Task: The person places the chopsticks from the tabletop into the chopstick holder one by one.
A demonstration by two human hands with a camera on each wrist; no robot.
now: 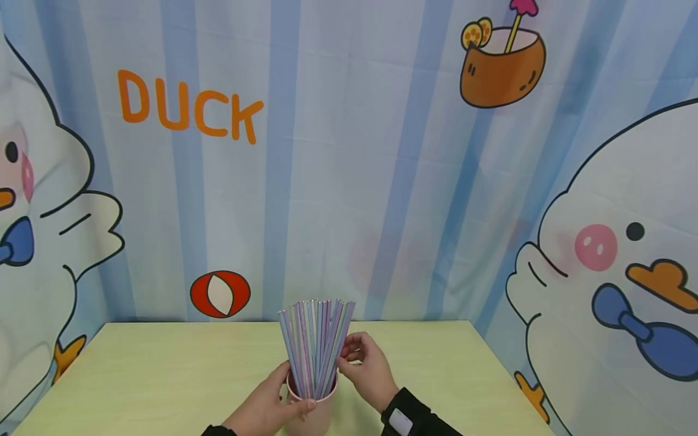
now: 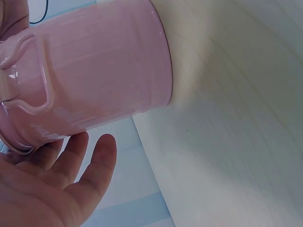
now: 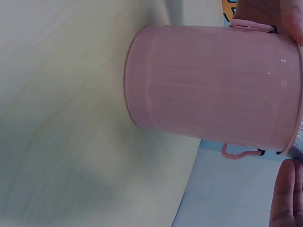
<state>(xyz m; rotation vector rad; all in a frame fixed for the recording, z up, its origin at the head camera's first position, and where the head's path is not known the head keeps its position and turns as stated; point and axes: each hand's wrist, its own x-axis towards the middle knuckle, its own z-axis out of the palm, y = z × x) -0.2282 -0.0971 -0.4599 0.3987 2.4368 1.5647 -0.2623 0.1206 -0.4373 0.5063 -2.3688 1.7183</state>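
Observation:
A pink metal bucket (image 1: 313, 421) with small side handles stands upright on the table. Many pastel drinking straws (image 1: 317, 345), mostly purple and blue, rise out of it and fan outward. With its thumb over the near rim and its fingers around the side, my left hand (image 1: 271, 399) holds the bucket near its top. My right hand (image 1: 369, 370) is at the right edge of the straws, its fingers loosely bent in the head view. The right wrist view shows right fingers (image 3: 284, 194) extended beside the rim; whether they touch a straw is unclear.
A pale wood-grain table (image 1: 180, 369) lies under the bucket. Behind it hangs a blue striped curtain (image 1: 338, 181) printed with ducks, a ball and a coconut drink. The table's far edge meets the curtain.

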